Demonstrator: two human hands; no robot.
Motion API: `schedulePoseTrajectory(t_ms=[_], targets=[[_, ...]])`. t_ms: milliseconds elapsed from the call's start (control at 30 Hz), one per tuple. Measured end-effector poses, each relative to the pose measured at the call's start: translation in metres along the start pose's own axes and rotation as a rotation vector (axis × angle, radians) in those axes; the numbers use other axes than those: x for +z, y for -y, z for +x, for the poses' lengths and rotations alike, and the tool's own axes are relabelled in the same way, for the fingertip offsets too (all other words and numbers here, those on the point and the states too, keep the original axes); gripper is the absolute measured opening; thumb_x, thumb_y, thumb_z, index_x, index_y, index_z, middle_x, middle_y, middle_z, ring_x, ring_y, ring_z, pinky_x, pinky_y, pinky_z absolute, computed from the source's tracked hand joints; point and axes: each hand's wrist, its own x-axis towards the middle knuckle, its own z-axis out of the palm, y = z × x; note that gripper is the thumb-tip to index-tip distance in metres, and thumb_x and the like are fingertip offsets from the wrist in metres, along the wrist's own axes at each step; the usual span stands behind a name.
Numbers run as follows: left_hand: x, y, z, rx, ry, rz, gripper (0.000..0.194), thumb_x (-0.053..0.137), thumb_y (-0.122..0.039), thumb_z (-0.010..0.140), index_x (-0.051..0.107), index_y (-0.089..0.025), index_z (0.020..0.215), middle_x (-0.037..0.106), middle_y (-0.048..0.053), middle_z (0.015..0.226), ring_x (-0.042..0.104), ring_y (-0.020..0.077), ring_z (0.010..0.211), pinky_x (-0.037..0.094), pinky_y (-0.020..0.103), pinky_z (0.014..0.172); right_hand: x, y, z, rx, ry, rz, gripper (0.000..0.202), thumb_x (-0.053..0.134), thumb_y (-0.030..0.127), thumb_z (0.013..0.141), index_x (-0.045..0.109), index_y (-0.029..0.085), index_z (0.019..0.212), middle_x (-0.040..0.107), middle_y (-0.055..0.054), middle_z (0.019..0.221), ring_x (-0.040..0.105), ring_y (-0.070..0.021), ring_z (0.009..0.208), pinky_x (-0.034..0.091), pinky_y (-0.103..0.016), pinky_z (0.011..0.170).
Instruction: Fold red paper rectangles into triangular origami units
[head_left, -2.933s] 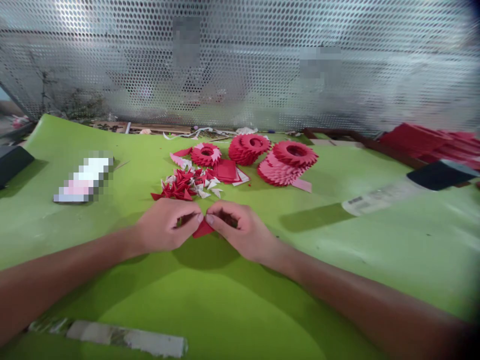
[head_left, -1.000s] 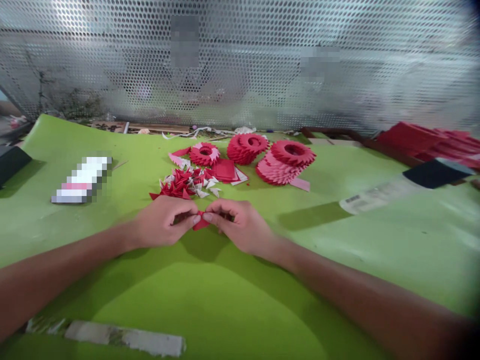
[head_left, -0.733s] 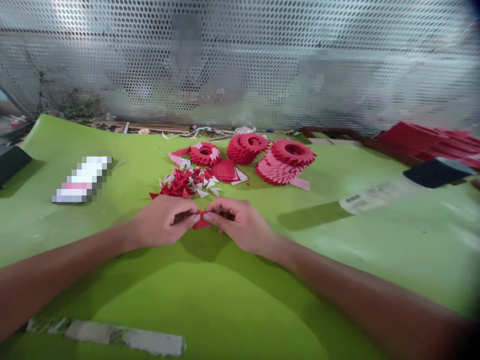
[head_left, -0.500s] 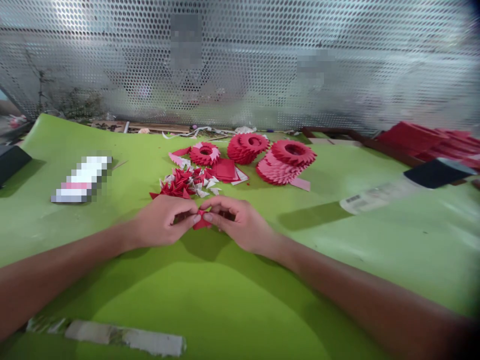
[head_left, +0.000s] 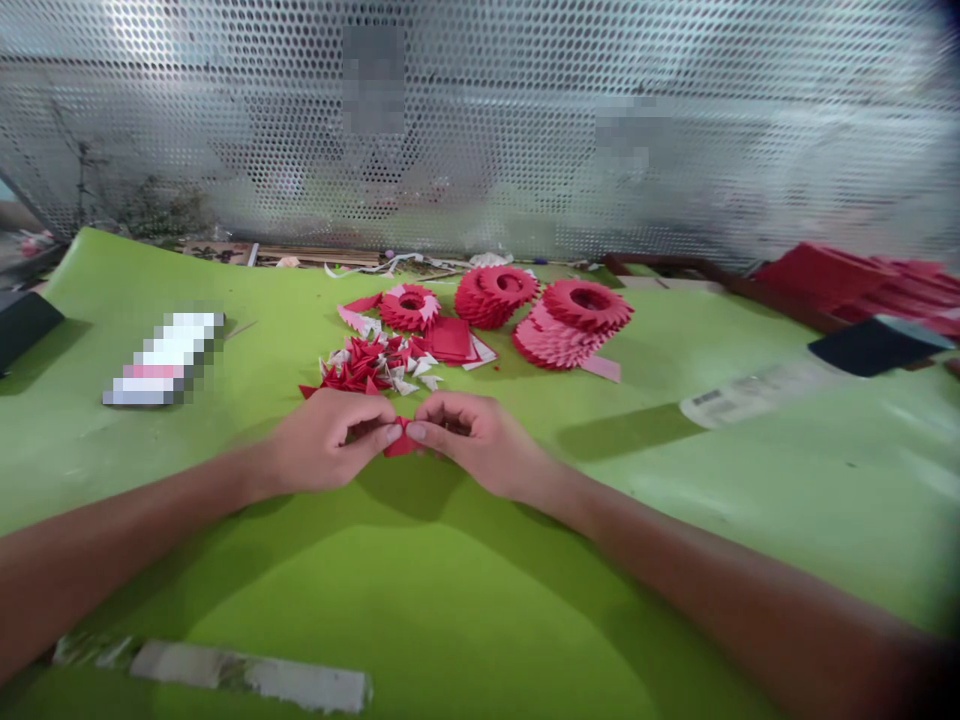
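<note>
Head view: red paper piece low centre, left hand at its nine o'clock, right hand at three, each pinching it thumb to finger, nearly closed! Folded pieces lie at eleven, square sheets at one. Looks like a fold being shaped; next move probably calls for lined-up edges, firm crease.

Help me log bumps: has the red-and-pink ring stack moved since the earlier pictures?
No; the ring stack keeps its place beside the red squares.
</note>
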Motion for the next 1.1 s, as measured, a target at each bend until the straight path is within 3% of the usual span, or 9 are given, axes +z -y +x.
schedulePoseTrajectory(t_ms=[533, 733, 933, 1100], targets=[[-0.003, -0.001, 0.0, 0.028, 0.039, 0.029, 0.029, 0.051, -0.024, 0.096, 0.063, -0.013, 0.072, 0.061, -0.001, 0.059, 0.046, 0.0079, 0.049, 0.029, 0.02, 0.047, 0.002, 0.002, -0.001, -0.033, -0.054, -0.075, 0.039, 0.066, 0.054, 0.088, 0.065, 0.017, 0.075, 0.054, 0.004, 0.062, 0.041, -0.0087, 0.053, 0.03, -0.023, 0.049], [0.0, 0.001, 0.002, 0.029, 0.021, -0.001, 0.032, 0.05, -0.03, 0.097, 0.069, -0.013, 0.078, 0.066, 0.002, 0.063, 0.051, 0.0097, 0.048, 0.033, 0.02, 0.044, 0.002, 0.0, -0.002, -0.039, -0.008, -0.059, 0.031, 0.067, 0.046, 0.091, 0.065, 0.018, 0.078, 0.056, 0.003, 0.064, 0.043, -0.009, 0.055, 0.032, -0.024, 0.051], [0.004, 0.001, 0.002, 0.079, -0.045, -0.011, 0.029, 0.05, -0.024, 0.095, 0.069, -0.013, 0.077, 0.067, 0.003, 0.062, 0.054, 0.0107, 0.049, 0.038, 0.02, 0.044, 0.002, -0.002, -0.002, -0.084, 0.052, 0.02, 0.025, 0.069, 0.043, 0.09, 0.068, 0.018, 0.088, 0.064, 0.001, 0.073, 0.052, -0.0105, 0.062, 0.037, -0.023, 0.055], [0.008, -0.001, 0.0, 0.03, -0.058, -0.013, 0.031, 0.049, -0.026, 0.095, 0.071, -0.013, 0.077, 0.069, 0.004, 0.061, 0.056, 0.0112, 0.047, 0.036, 0.019, 0.041, 0.002, 0.0, -0.001, -0.054, 0.074, 0.003, 0.019, 0.068, 0.036, 0.09, 0.07, 0.018, 0.086, 0.066, 0.001, 0.074, 0.054, -0.0107, 0.062, 0.037, -0.023, 0.055]])
